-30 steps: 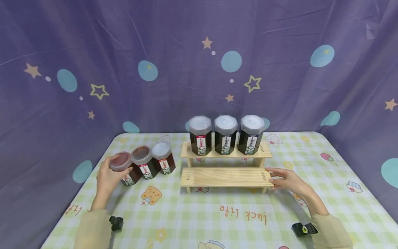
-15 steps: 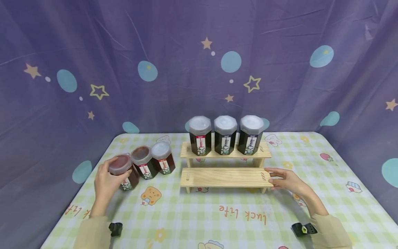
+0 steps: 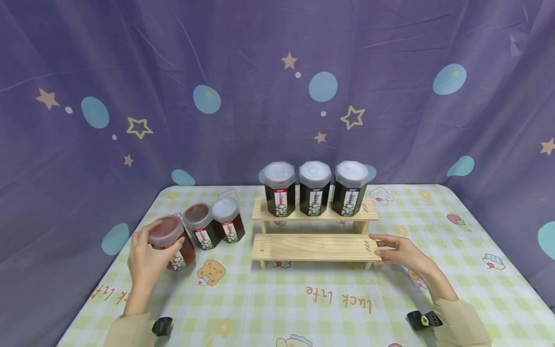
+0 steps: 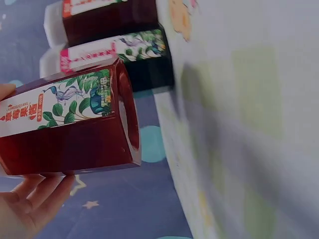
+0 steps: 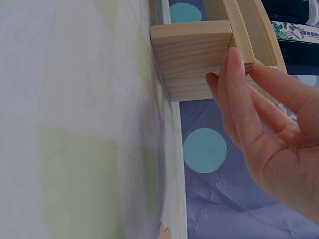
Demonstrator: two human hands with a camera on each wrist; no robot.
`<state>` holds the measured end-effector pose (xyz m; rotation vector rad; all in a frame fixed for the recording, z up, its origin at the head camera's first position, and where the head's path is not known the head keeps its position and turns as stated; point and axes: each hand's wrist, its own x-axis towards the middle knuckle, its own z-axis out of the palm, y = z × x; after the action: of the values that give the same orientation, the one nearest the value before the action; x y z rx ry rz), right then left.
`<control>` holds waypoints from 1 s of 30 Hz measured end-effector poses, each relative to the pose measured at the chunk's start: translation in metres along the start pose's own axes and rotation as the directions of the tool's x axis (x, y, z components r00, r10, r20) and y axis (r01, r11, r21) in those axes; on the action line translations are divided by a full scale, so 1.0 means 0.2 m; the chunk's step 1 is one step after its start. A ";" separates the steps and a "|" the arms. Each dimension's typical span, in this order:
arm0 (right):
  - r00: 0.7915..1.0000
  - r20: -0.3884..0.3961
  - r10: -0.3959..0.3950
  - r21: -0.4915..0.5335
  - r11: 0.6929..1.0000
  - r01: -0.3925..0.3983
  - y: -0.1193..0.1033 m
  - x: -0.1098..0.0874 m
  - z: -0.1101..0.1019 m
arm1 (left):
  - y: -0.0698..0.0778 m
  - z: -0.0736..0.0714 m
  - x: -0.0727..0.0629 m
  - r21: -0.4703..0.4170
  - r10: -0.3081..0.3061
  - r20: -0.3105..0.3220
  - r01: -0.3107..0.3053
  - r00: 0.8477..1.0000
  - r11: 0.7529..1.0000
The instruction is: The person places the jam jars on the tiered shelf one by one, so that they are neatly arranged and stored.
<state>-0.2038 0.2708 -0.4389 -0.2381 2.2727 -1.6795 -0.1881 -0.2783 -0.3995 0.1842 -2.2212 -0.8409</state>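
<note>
My left hand [image 3: 147, 255] grips a dark red jam jar [image 3: 182, 253] near its pale lid, at the left of the table. In the left wrist view the jar [image 4: 65, 142] is tilted, its base off the cloth, with fingers [image 4: 47, 199] around its side. Two more jars, one very dark [image 3: 207, 237] and one reddish [image 3: 233, 229], stand just to its right. On the other side, my right hand [image 3: 401, 253] pinches the right end of the lower wooden shelf [image 3: 314, 247]; the right wrist view shows fingertips [image 5: 234, 57] at that board's edge.
Several things stand around: on the upper wooden tier [image 3: 257, 209] are three dark jars, left [image 3: 280, 197], middle [image 3: 314, 196] and right [image 3: 348, 196]. A checked cloth [image 3: 269, 308] covers the table. Behind hangs a purple curtain [image 3: 251, 140].
The left hand has drawn its jar toward me and slightly left, away from the two jars beside it. My right hand keeps its place on the shelf.
</note>
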 end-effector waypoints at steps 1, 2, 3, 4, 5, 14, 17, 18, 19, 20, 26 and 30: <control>1.000 -0.002 0.005 0.001 1.000 -0.005 0.00 0.00 0.00 | 0.01 0.00 -0.01 0.003 -0.005 -0.015 0.005 1.000 1.000; 1.000 -0.004 0.008 0.002 1.000 -0.008 0.00 0.00 0.00 | 0.02 0.00 -0.01 0.001 -0.006 -0.020 0.006 1.000 1.000; 1.000 -0.006 0.011 0.005 1.000 -0.011 0.00 0.00 0.00 | 0.04 -0.01 -0.02 0.000 -0.006 -0.024 0.006 1.000 1.000; 1.000 -0.007 0.014 0.006 1.000 -0.014 0.00 0.00 0.00 | 0.05 -0.01 -0.02 -0.002 -0.007 -0.028 0.007 1.000 1.000; 1.000 -0.007 0.015 0.008 1.000 -0.015 0.00 0.00 0.00 | 0.06 -0.01 -0.03 -0.006 -0.006 -0.029 0.006 1.000 1.000; 1.000 0.000 0.010 0.013 1.000 -0.010 -0.01 -0.01 0.00 | 0.22 -0.02 -0.06 -0.049 0.025 0.004 -0.025 1.000 0.998; 1.000 0.003 0.006 0.012 1.000 -0.006 -0.01 -0.01 0.00 | 0.26 0.00 -0.07 -0.067 0.044 0.007 -0.044 0.999 0.997; 1.000 0.004 0.005 0.011 1.000 -0.005 -0.01 -0.01 0.00 | 0.27 0.00 -0.07 -0.069 0.052 0.006 -0.052 0.999 0.996; 1.000 0.004 0.005 0.011 1.000 -0.005 -0.01 -0.01 0.00 | 0.28 0.01 -0.07 -0.076 0.060 0.007 -0.059 0.998 0.995; 1.000 0.004 0.006 0.012 1.000 -0.006 -0.01 -0.01 0.00 | 0.30 0.02 -0.08 -0.083 0.064 0.009 -0.063 0.998 0.995; 1.000 -0.004 0.008 0.003 1.000 -0.008 0.00 -0.01 0.00 | 0.38 0.06 -0.10 -0.130 0.082 0.029 -0.078 0.996 0.988; 1.000 -0.006 0.009 0.001 1.000 -0.009 -0.01 -0.01 0.00 | 0.43 0.09 -0.11 -0.168 0.099 0.073 -0.086 0.992 0.982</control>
<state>-0.2024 0.2701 -0.4380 -0.2220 2.2736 -1.6791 -0.1752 -0.1941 -0.3674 -0.0329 -2.2038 -0.9898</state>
